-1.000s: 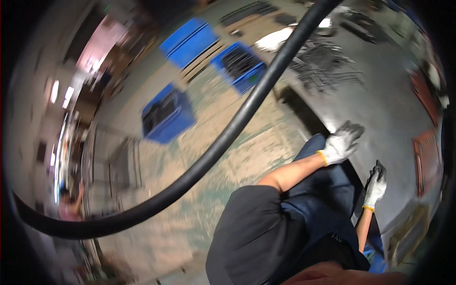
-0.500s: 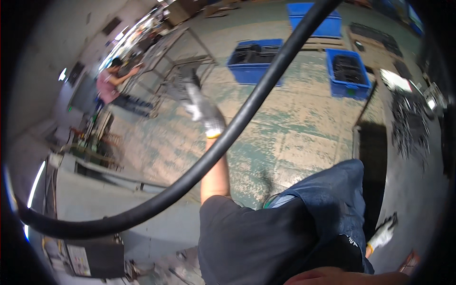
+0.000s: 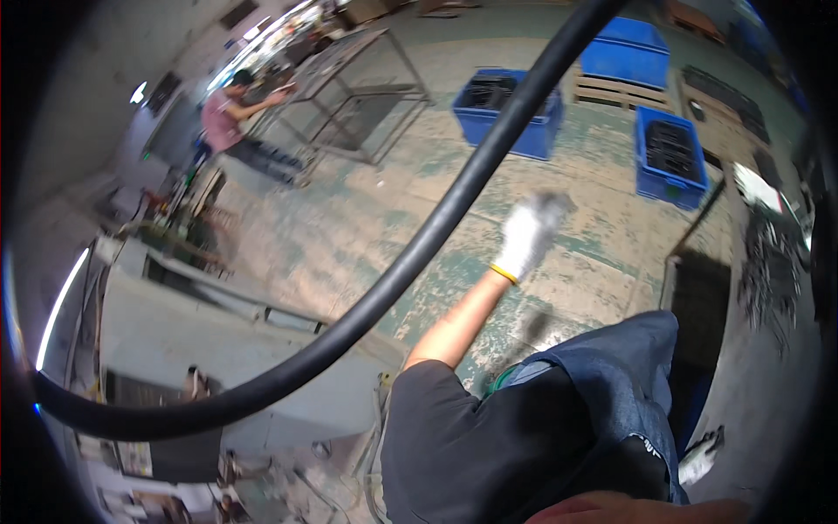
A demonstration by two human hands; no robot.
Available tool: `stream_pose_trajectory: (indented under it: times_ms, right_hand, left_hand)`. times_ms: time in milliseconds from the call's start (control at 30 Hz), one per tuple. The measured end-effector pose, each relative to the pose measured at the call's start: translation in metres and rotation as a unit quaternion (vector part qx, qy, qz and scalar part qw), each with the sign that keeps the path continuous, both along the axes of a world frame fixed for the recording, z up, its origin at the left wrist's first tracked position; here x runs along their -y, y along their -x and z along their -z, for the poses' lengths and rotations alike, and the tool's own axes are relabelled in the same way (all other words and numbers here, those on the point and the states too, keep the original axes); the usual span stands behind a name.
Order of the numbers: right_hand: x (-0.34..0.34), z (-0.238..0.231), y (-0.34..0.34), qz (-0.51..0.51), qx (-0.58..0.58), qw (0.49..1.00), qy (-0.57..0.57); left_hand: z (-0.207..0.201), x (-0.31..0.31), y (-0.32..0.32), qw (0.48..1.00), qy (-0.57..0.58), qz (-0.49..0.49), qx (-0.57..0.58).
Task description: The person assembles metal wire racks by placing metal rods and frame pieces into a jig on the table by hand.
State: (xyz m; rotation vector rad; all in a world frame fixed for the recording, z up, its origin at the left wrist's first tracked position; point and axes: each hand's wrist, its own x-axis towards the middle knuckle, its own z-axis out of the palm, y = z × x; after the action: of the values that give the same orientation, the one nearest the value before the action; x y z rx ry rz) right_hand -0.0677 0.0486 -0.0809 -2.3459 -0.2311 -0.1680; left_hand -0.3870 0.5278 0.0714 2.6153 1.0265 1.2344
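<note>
My left hand (image 3: 531, 234), in a white knit glove with a yellow cuff and dark fingertips, is stretched out in front of me over the worn green floor. Motion smears its fingers, and no object shows in it. Down at the lower right, my right hand (image 3: 701, 457) wears the same kind of glove and is at the edge of a grey worktable (image 3: 751, 410). Its fingers are too small and partly turned away to read. Farther up that table lies a heap of thin dark parts (image 3: 770, 284).
Blue bins (image 3: 511, 131) with black parts stand ahead, another blue bin (image 3: 668, 157) nearer the table. A pallet (image 3: 611, 90) lies behind. A thick black hose (image 3: 384, 279) crosses the view. A seated person (image 3: 229, 118) works beside a metal frame table (image 3: 358, 96). A grey machine (image 3: 201, 323) stands left.
My left hand has swung rightward and slightly down. My view has turned a little left, so the bins and table sit farther right. My right hand stays near the table edge.
</note>
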Motion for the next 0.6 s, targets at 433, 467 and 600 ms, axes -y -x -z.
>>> stream_pose_trajectory:
  times_ms: [433, 467, 600]
  right_hand:
    - [0.096, -0.006, 0.042, 0.275, 0.046, 0.954, -0.110]
    - [0.090, -0.011, 0.053, 0.307, 0.032, 0.947, -0.094]
    - [0.086, -0.020, 0.052, 0.312, 0.024, 0.949, 0.022]
  left_hand:
    - [0.069, 0.125, -0.154, 0.834, 0.247, 0.412, -0.272]
    - [0.063, 0.128, -0.150, 0.803, 0.286, 0.415, -0.318]
    - [0.058, 0.162, -0.172, 0.688, 0.401, 0.475, -0.374]
